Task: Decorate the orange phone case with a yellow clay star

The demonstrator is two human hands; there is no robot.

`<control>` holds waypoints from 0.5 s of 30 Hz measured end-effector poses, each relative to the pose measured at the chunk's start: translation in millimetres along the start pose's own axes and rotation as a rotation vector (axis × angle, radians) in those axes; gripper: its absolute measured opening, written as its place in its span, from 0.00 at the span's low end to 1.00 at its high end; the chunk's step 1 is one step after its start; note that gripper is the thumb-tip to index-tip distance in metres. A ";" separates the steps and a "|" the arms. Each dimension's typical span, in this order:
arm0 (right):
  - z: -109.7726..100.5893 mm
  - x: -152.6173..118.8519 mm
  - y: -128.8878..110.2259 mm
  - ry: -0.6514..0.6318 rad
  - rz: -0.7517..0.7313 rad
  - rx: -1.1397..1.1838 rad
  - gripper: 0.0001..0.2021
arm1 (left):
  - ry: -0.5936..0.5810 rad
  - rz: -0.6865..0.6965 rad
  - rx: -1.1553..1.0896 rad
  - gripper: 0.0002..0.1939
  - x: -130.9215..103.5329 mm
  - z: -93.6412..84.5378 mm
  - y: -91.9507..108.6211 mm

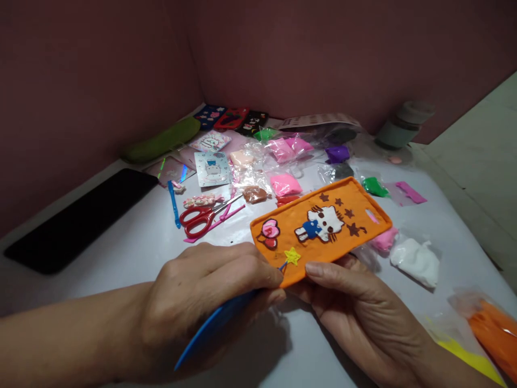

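My right hand (355, 307) holds an orange clay-covered phone case (294, 226), thumb on its front edge and fingers underneath. The case bears a white cat figure in blue (319, 223), pink and red balloons (269, 233), brown stars and a yellow star (292, 256). My left hand (214, 285) is closed in a pinch at the case's near left corner, around a blue tool (214, 328) whose wide part shows below the palm. A thin blue line runs from the fingertips to the yellow star; whether it is the tool's tip or clay I cannot tell.
Red-handled scissors (198, 220), a blue stick tool (173, 205) and a black slab (83, 218) lie on the white table (133, 291). Several bagged clay lumps, including white clay (416, 261) and orange clay (495, 328), lie around. A jar (404, 126) stands at the back right.
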State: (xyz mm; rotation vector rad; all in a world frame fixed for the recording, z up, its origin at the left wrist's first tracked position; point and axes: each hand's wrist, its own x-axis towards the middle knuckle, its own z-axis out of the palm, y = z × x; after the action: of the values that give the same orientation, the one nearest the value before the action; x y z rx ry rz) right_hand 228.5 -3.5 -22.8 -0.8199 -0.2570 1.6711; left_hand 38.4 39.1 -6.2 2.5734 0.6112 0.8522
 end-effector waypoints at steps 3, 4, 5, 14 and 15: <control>-0.4 0.1 -0.1 0.019 0.002 -0.008 0.37 | 0.018 0.021 0.014 0.12 3.7 -2.9 1.8; -0.8 -0.4 -0.1 0.022 -0.001 -0.012 0.37 | 0.025 0.029 0.018 0.12 5.1 -4.2 2.1; -1.2 -1.2 -0.1 0.021 -0.002 -0.016 0.37 | 0.013 0.036 0.024 0.11 6.4 -5.3 2.3; 0.0 -3.8 -0.4 -0.009 -0.004 -0.004 0.37 | -0.016 0.047 0.011 0.13 6.7 -4.8 0.4; 0.4 -3.7 -0.4 -0.009 -0.004 -0.006 0.37 | -0.014 0.037 0.011 0.13 6.2 -4.5 0.6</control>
State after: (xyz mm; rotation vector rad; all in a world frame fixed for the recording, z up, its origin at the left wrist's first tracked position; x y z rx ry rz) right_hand 228.7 -6.7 -20.9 -0.8165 -0.2697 1.6711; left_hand 40.3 42.6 0.5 2.6054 0.5677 0.8447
